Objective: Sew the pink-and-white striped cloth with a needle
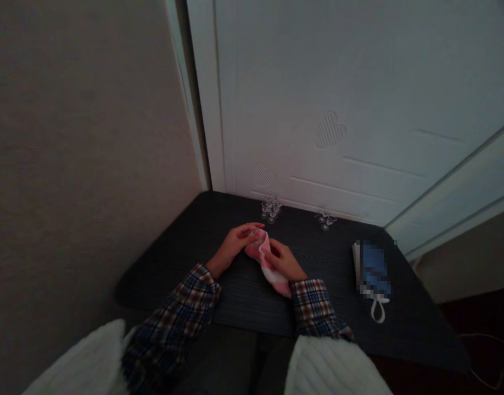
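A pink and white cloth (272, 277) is bunched between my two hands above the dark table. My left hand (238, 241) pinches its upper left end, with the index finger stretched over it. My right hand (285, 262) grips the cloth along its right side, thumb pressed on the folds. The lower end hangs loosely toward me beside my right wrist. Whether anything is wrapped in the folds I cannot tell. Beyond my hands, a cluster of several small clear stemmed glasses (271, 208) stands at the table's back, with a smaller group of glasses (326, 219) to its right.
The dark wood-grain table (165, 263) has rounded corners and backs onto a white panel (367, 131) with embossed hearts. A plain wall (91, 137) borders it on the left. At right lies a pixelated blue item (374, 269) with a white loop strap (378, 311).
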The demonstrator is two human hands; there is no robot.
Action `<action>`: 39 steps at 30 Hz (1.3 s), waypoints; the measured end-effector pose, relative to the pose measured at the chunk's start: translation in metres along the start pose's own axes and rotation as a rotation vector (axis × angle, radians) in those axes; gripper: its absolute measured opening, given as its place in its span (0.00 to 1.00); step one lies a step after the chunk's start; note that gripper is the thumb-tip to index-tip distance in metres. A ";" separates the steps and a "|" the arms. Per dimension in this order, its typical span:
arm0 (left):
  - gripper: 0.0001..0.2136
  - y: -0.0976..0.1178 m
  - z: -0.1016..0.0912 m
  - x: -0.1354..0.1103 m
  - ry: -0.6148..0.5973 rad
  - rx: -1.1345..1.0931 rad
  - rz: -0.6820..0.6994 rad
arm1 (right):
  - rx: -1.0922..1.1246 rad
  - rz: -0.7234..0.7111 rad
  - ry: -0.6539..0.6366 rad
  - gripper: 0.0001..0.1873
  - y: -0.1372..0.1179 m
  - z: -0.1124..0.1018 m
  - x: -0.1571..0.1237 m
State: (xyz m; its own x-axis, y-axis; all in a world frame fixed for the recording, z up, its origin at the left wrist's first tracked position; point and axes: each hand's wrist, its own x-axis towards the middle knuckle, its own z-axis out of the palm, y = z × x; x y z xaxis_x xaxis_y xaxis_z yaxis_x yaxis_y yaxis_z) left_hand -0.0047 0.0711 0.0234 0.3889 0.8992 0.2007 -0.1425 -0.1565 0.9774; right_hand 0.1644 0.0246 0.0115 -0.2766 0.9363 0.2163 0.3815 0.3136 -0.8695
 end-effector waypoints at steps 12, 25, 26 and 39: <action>0.11 -0.004 -0.001 0.001 0.048 0.035 -0.035 | 0.074 -0.022 0.039 0.18 -0.005 0.002 -0.001; 0.09 -0.002 0.002 0.000 -0.034 0.008 -0.101 | -0.115 -0.038 0.020 0.12 -0.007 0.000 -0.001; 0.10 -0.002 0.002 0.000 -0.037 0.013 -0.102 | -0.137 -0.034 0.032 0.11 -0.008 0.000 -0.001; 0.21 -0.009 0.006 0.001 -0.135 -0.026 -0.177 | -0.237 0.024 0.235 0.12 -0.007 0.002 -0.002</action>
State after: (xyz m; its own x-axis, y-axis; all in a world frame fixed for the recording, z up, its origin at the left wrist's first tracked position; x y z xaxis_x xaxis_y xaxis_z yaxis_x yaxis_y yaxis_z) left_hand 0.0026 0.0708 0.0155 0.5282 0.8484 0.0355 -0.0840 0.0106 0.9964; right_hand 0.1602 0.0200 0.0162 -0.0645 0.9461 0.3173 0.5881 0.2930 -0.7539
